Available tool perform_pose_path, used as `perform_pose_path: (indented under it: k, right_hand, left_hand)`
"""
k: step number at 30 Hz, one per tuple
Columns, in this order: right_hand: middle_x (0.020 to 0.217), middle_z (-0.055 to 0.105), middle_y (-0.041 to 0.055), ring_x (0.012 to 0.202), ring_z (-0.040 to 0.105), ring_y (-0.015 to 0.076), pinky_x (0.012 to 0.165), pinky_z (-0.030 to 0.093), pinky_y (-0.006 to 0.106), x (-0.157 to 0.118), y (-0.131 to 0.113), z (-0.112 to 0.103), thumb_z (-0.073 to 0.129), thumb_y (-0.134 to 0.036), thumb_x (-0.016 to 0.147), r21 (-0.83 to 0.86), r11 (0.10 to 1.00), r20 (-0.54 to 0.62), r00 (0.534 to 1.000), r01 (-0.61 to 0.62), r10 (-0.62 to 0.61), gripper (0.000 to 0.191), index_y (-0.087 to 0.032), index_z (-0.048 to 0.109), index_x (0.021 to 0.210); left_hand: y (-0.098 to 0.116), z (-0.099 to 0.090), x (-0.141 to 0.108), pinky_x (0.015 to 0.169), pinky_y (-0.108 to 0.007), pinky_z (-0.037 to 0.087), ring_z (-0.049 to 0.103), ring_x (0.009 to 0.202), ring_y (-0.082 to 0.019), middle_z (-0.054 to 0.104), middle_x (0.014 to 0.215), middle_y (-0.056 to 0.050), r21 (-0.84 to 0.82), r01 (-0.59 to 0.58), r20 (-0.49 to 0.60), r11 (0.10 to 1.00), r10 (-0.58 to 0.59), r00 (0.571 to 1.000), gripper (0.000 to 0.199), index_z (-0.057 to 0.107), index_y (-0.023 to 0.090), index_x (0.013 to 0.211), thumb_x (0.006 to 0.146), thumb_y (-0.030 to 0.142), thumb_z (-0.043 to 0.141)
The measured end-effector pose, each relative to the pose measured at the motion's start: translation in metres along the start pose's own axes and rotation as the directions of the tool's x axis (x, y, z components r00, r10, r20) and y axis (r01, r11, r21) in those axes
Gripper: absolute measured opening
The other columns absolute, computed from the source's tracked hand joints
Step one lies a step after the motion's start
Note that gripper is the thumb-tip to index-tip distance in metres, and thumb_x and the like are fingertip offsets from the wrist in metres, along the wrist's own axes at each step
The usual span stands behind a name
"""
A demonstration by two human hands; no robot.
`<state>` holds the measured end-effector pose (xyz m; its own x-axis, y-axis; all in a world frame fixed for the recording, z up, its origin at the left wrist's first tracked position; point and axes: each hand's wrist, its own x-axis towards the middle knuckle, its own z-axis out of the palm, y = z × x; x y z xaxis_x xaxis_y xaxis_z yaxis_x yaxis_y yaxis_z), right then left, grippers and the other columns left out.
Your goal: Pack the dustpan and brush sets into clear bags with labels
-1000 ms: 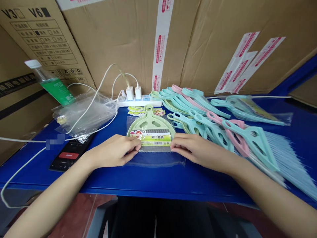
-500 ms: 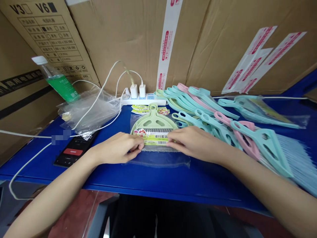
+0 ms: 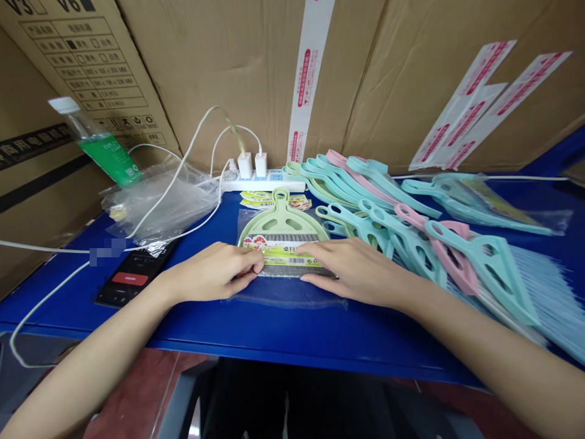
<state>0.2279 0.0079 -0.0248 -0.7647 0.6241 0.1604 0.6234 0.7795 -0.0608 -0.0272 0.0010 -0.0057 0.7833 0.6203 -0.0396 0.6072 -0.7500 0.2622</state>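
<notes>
A light green dustpan [image 3: 281, 210] lies flat on the blue table, handle pointing away from me, inside a clear plastic bag [image 3: 292, 296]. Over it in the bag are grey brush bristles and a yellow-green and white label card [image 3: 299, 260] with mushroom pictures. At the bag's left edge, my left hand [image 3: 223, 271] has its fingers curled and pinched on the plastic. My right hand [image 3: 354, 268] rests on the right part of the card, thumb and fingers apart, covering some of the print. The bag's open end spreads toward me.
Teal, pink and green dustpans [image 3: 365, 180] and small brushes [image 3: 489, 268] are heaped at right, near a bagged set [image 3: 484, 201]. Left are a phone [image 3: 132, 277], plastic bags [image 3: 159, 195] and a bottle [image 3: 107, 152]. Cables run from a power strip [image 3: 274, 183]; cardboard boxes [image 3: 237, 73] stand behind.
My right hand has opened, its fingers moving left over the card and its thumb spreading toward me. The left hand stays at the bag's edge. The view has shifted slightly.
</notes>
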Motion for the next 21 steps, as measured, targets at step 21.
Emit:
perform_pose_path:
  k: [21]
  right_hand:
    - [0.085,0.074,0.0061,0.073,0.069,0.0224,0.058,0.044,0.028,0.0004,-0.0006,-0.0002,0.055,-0.03,0.091,0.013,0.999,-0.029,0.999,-0.032,0.032,0.022,-0.018,0.061,0.109]
  left_hand:
    - [-0.0009,0.0016,0.001,0.057,-0.025,0.034,0.054,0.055,-0.013,0.058,0.066,0.004,0.054,0.033,-0.01,0.998,-0.032,0.999,0.011,0.05,0.021,0.094,0.095,0.024,0.039]
